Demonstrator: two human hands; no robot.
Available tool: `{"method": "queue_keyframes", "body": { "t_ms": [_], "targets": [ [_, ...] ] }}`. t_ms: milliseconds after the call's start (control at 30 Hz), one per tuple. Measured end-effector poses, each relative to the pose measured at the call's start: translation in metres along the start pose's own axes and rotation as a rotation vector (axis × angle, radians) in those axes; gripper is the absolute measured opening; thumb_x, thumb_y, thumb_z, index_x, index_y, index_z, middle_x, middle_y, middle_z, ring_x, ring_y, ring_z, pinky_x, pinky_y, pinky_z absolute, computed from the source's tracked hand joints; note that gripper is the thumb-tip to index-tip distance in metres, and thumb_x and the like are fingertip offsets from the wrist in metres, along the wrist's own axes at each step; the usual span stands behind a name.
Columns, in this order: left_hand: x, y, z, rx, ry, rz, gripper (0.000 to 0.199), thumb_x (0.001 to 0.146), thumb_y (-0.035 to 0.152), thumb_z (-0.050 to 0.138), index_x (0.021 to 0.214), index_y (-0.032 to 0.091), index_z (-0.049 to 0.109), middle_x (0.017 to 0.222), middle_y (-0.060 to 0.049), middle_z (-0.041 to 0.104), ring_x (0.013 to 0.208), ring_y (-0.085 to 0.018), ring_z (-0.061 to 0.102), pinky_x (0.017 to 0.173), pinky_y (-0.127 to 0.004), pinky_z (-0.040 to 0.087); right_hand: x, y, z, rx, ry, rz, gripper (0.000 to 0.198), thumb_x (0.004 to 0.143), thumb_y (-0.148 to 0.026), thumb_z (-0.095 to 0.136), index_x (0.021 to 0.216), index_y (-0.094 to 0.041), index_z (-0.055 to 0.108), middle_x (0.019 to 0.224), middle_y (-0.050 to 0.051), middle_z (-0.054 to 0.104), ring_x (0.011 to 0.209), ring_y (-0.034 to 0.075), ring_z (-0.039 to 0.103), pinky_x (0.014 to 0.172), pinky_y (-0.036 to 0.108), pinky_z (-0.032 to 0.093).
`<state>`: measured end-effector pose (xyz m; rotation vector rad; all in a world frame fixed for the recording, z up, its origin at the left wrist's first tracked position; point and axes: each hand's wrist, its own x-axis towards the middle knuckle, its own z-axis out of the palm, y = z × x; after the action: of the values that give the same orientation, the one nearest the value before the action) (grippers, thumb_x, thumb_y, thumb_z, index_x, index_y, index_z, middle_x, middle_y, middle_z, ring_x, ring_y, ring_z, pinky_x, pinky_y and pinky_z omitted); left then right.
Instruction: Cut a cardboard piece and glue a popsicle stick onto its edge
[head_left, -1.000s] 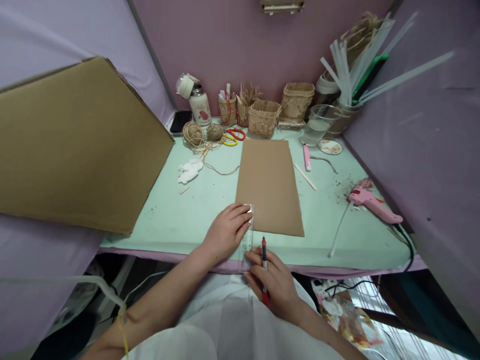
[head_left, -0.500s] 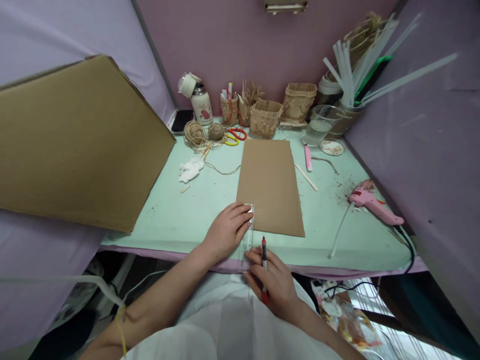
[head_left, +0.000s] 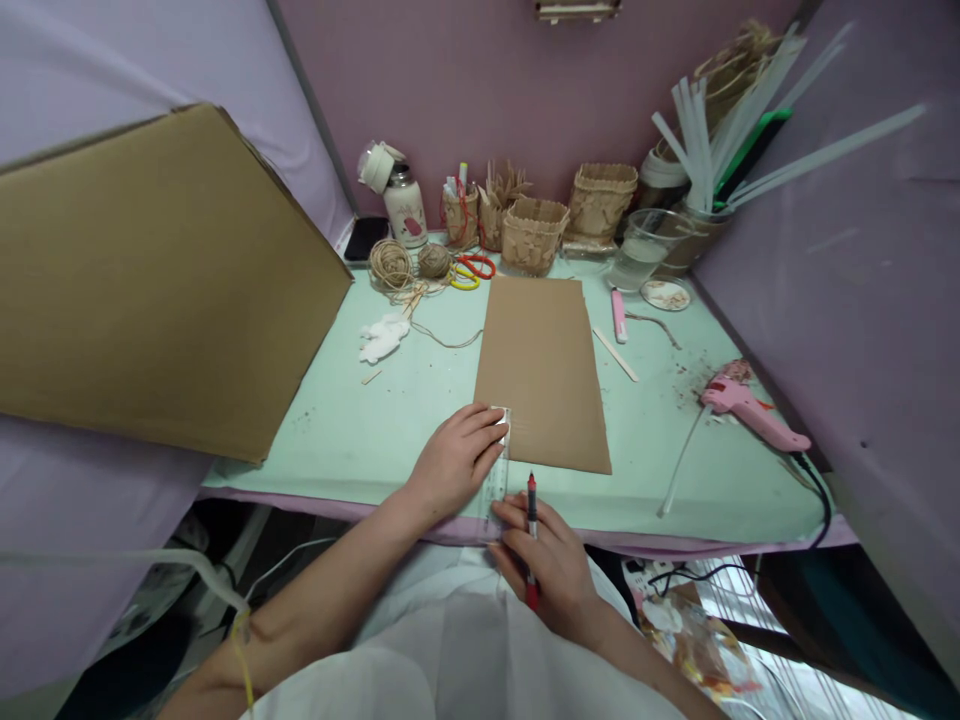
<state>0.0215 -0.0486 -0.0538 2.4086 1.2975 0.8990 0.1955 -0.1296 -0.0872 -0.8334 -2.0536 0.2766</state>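
Observation:
A clear ruler (head_left: 499, 480) lies lengthwise over the near left corner of a brown cardboard sheet (head_left: 541, 370) and reaches past the table's front edge. My left hand (head_left: 456, 458) holds the ruler down, fingers bent over its far end; its thumb is partly hidden. Between the fingers of my right hand (head_left: 551, 560) is a red-and-black pen (head_left: 532, 510), its tip pointing away from me just off the sheet's near edge. The thumb and a fingertip of that hand also touch the ruler's near end.
A large cardboard piece (head_left: 172, 290) leans at the left. On the right lies a pink glue gun (head_left: 754, 410) with its cord. Behind the sheet are scissors (head_left: 472, 270), twine balls (head_left: 391, 265), woven baskets (head_left: 535, 238), a cup of liquid (head_left: 637, 262) and a pink cutter (head_left: 618, 315).
The whole view has shifted very slightly. Both hands, the ruler and the pen stay in the same places on the table.

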Motion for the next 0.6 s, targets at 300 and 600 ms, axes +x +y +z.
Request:
{"method": "queue_keyframes", "body": {
  "t_ms": [300, 600],
  "targets": [
    [0.0002, 0.0008, -0.0014, -0.004, -0.002, 0.0, 0.025, 0.093, 0.02, 0.052, 0.114, 0.02, 0.066, 0.124, -0.007, 0.066, 0.122, -0.022, 0.053, 0.105, -0.046, 0.046, 0.0002, -0.0004, -0.001, -0.002, 0.009, -0.01, 0.014, 0.082, -0.01, 0.063, 0.09, -0.02, 0.059, 0.105, 0.01, 0.073, 0.099, 0.023, 0.067, 0.089, 0.04, 0.057],
    [0.0002, -0.0001, -0.0008, 0.01, -0.005, 0.013, 0.024, 0.093, 0.02, 0.053, 0.113, 0.018, 0.066, 0.124, -0.007, 0.066, 0.122, -0.022, 0.053, 0.106, -0.045, 0.046, 0.0026, -0.0012, -0.0007, 0.006, 0.01, -0.006, 0.015, 0.083, -0.009, 0.063, 0.091, -0.02, 0.059, 0.105, 0.01, 0.072, 0.1, 0.023, 0.066, 0.089, 0.04, 0.057]
  ]
}}
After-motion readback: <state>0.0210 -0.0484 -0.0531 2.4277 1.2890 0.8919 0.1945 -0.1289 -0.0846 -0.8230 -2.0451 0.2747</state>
